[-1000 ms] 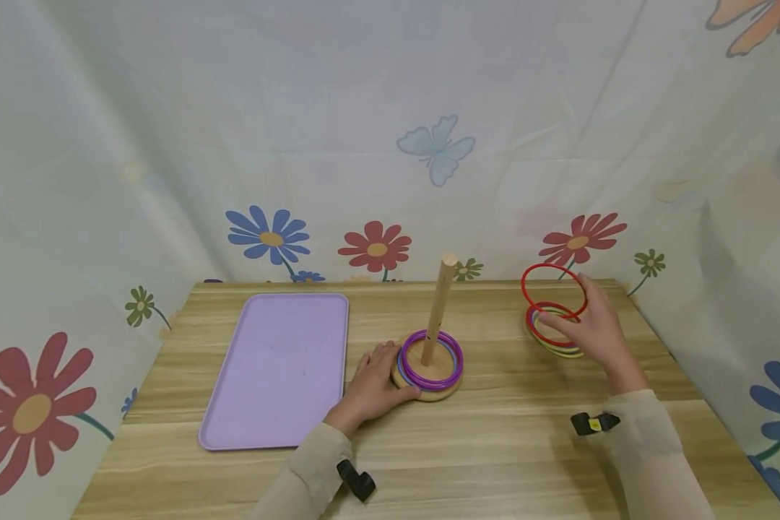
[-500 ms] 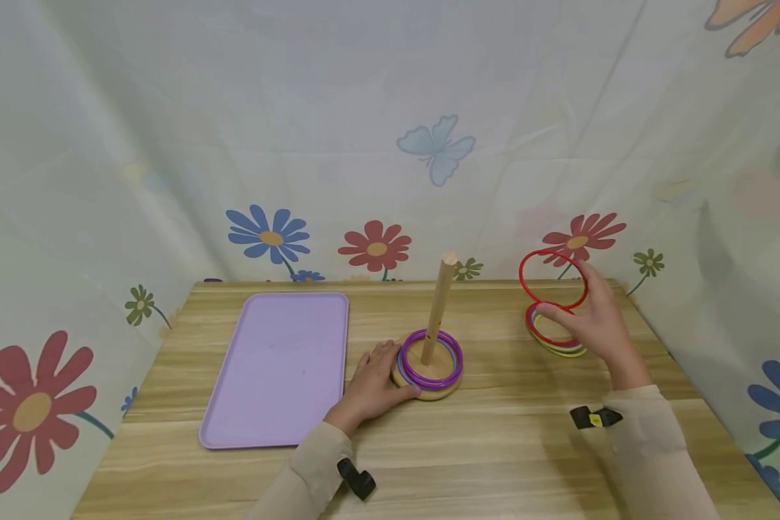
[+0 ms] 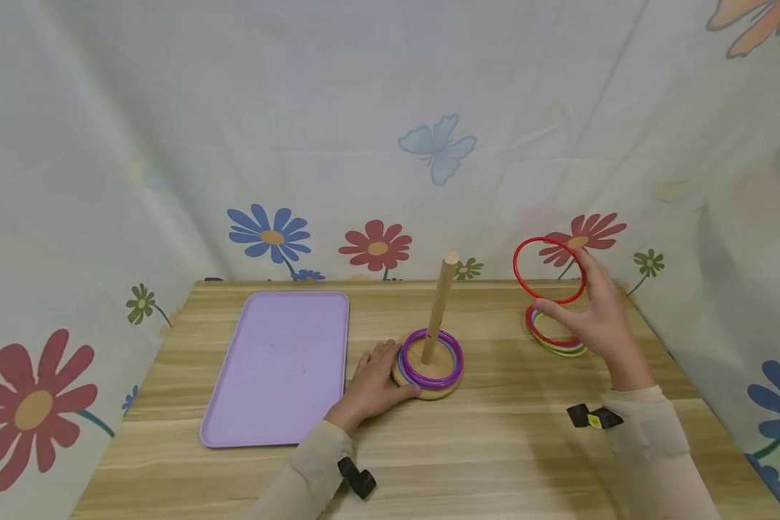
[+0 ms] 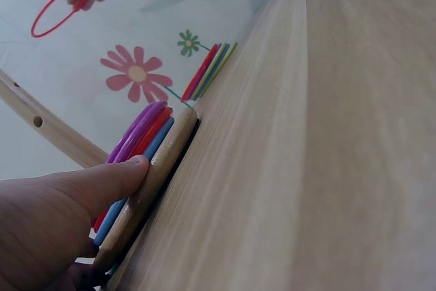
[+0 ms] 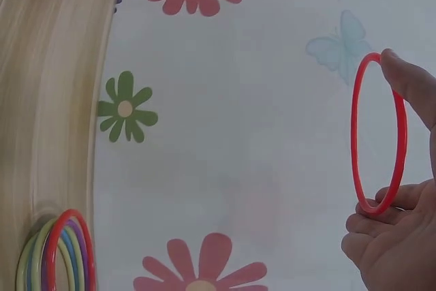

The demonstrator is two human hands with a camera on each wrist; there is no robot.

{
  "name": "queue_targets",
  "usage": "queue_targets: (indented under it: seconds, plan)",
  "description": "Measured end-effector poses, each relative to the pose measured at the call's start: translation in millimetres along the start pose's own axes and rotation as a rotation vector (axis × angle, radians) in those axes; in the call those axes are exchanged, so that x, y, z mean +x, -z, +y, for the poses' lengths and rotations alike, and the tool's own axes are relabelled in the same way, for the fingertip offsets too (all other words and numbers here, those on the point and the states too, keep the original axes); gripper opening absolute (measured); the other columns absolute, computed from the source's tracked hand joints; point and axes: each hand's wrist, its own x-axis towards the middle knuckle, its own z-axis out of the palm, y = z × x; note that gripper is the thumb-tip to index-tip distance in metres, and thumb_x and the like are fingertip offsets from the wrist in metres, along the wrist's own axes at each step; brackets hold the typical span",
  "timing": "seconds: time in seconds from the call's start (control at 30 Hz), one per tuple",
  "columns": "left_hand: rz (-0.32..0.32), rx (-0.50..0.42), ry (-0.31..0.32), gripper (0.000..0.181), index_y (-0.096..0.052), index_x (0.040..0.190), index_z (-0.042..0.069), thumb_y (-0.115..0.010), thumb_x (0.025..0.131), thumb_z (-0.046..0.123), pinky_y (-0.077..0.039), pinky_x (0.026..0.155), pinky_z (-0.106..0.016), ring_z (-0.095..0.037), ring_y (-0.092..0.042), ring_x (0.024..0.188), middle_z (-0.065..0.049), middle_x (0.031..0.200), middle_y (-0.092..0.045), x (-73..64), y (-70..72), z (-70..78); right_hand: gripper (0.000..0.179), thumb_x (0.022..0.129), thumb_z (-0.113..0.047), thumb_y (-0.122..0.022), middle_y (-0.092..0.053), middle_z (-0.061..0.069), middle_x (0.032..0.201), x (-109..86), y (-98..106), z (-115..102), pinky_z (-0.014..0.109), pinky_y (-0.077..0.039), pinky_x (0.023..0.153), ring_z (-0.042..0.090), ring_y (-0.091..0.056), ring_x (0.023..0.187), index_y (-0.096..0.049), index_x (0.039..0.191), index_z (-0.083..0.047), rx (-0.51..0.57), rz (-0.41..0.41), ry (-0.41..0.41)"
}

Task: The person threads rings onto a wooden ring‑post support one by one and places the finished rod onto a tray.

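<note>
My right hand (image 3: 591, 310) holds a red ring (image 5: 355, 134) between thumb and fingertips, raised above a stack of rings (image 3: 555, 347) at the table's right. That stack shows red on top, with purple, blue and yellow-green beneath. My left hand (image 3: 375, 383) grips the round wooden base (image 3: 437, 394) of a ring-toss stand, thumb on the near side and fingers round its left edge. An upright wooden peg (image 3: 440, 303) rises from the base. Around the peg lie purple rings (image 3: 455, 375) over a red ring (image 4: 158, 131) and a blue ring (image 4: 158, 142).
A flat lavender tray (image 3: 279, 368) lies on the wooden table (image 3: 481, 462) to the left of the stand. A fabric backdrop (image 3: 338, 108) with printed flowers and a butterfly hangs behind the table and along both sides.
My right hand has lifted the red ring upward and slightly left, away from the stack at the right. My left hand and the stand have stayed in place.
</note>
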Motion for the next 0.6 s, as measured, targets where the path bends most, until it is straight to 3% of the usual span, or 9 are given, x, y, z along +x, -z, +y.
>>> queue_targets:
  seconds: [0.2,0.37,0.47,0.6]
  plan:
    - [0.004,-0.004,-0.002,0.1,-0.036,0.162,0.001,-0.08,0.09,0.054,-0.009,0.129,-0.058,-0.041,-0.02,0.159,-0.024,0.169,-0.03,0.0,-0.4,0.2,0.108,0.084,-0.019,-0.092,-0.032,0.016,0.168,-3.4,-2,-10,0.08,-0.04,0.104,0.043,-0.032,0.15,-0.026,0.169,-0.018,0.015,0.013,0.048]
    - [0.005,0.0,-0.005,0.1,-0.036,0.162,0.001,-0.08,0.09,0.054,-0.009,0.129,-0.058,-0.041,-0.02,0.159,-0.024,0.169,-0.031,0.3,-0.7,-1.2,0.108,0.083,-0.014,-0.092,-0.032,0.015,0.169,-3.2,-1,-16,0.076,-0.038,0.109,0.041,-0.031,0.151,-0.026,0.169,-0.016,0.043,0.02,0.093]
    - [0.005,-0.006,-0.011,0.099,-0.037,0.162,0.0,-0.08,0.09,0.053,-0.009,0.129,-0.059,-0.041,-0.02,0.159,-0.025,0.168,-0.031,-0.3,-0.3,-0.6,0.108,0.083,-0.012,-0.092,-0.035,0.014,0.167,-3.4,-1,-20,0.049,-0.041,0.118,0.037,-0.034,0.15,-0.027,0.169,-0.017,0.043,0.019,0.099]
    - [0.009,-0.013,-0.016,0.099,-0.037,0.162,0.001,-0.08,0.09,0.053,-0.009,0.129,-0.06,-0.041,-0.02,0.159,-0.025,0.168,-0.031,-0.5,-1.4,-1.4,0.108,0.08,-0.004,-0.092,-0.038,0.012,0.163,-1.9,-2,-23,0.013,-0.034,0.112,0.03,-0.036,0.148,-0.029,0.168,-0.014,0.086,0.016,0.119]
